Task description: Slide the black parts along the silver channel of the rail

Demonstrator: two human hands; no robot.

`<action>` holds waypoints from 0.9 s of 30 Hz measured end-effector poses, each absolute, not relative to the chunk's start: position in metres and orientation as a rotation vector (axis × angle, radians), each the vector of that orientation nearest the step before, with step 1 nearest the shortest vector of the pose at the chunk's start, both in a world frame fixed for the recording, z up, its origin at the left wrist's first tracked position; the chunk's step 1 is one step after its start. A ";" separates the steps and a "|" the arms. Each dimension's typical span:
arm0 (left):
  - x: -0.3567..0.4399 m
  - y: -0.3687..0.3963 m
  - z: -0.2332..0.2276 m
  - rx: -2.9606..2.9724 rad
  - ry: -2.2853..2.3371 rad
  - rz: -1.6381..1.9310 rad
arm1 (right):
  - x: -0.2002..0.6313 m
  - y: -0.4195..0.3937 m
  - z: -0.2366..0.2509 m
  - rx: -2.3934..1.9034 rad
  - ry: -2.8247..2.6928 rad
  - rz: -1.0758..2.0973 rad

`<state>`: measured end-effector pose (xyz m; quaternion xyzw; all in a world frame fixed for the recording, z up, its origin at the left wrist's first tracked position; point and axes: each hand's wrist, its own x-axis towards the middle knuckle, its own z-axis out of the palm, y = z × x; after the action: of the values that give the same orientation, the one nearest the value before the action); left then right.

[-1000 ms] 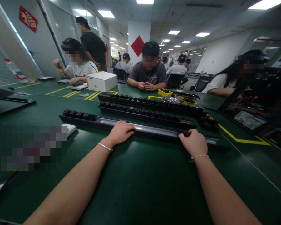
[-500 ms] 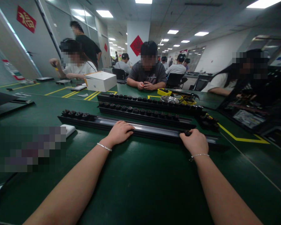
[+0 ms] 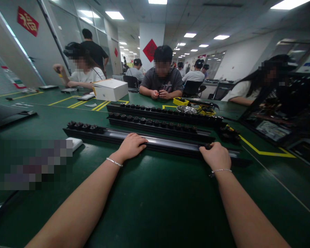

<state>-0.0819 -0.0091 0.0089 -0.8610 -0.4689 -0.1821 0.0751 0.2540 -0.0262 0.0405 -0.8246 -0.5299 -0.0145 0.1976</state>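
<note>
A long black rail (image 3: 167, 141) with a shiny channel along its top lies across the table in front of me. Several small black socket-like modules (image 3: 83, 126) sit in its left end. My left hand (image 3: 131, 146) grips the middle of this rail, fingers over the top and thumb on the near side. Toward the right end, my right hand (image 3: 216, 155) is closed on a small black module (image 3: 208, 146) at the channel; fingers hide most of it, and whether it is seated cannot be seen. Behind lie two more rails (image 3: 209, 132) carrying rows of similar modules.
Loose black modules (image 3: 228, 133) are heaped beyond the rail's right end. Farther back are a yellow bin (image 3: 181, 101), a metal dish (image 3: 186, 109) and a white box (image 3: 112, 91). A white power strip end (image 3: 76, 143) lies left. Co-workers sit around the green table (image 3: 155, 199).
Both hands stay in nearly the same places on the rail. The right hand shifts very slightly to the right. The view tilts a little.
</note>
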 end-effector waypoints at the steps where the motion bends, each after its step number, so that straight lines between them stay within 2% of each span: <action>1: -0.082 -0.009 0.009 -2.581 -1.406 -0.547 | 0.254 -0.026 0.040 -2.307 -1.484 -0.044; 27: -0.082 -0.010 0.009 -2.581 -1.406 -0.549 | 0.261 -0.025 0.036 -2.271 -1.522 -0.077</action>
<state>-0.0817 -0.0097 0.0092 -0.8607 -0.4690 -0.1832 0.0759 0.2611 -0.0251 0.0362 -0.8133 -0.5449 -0.0276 0.2020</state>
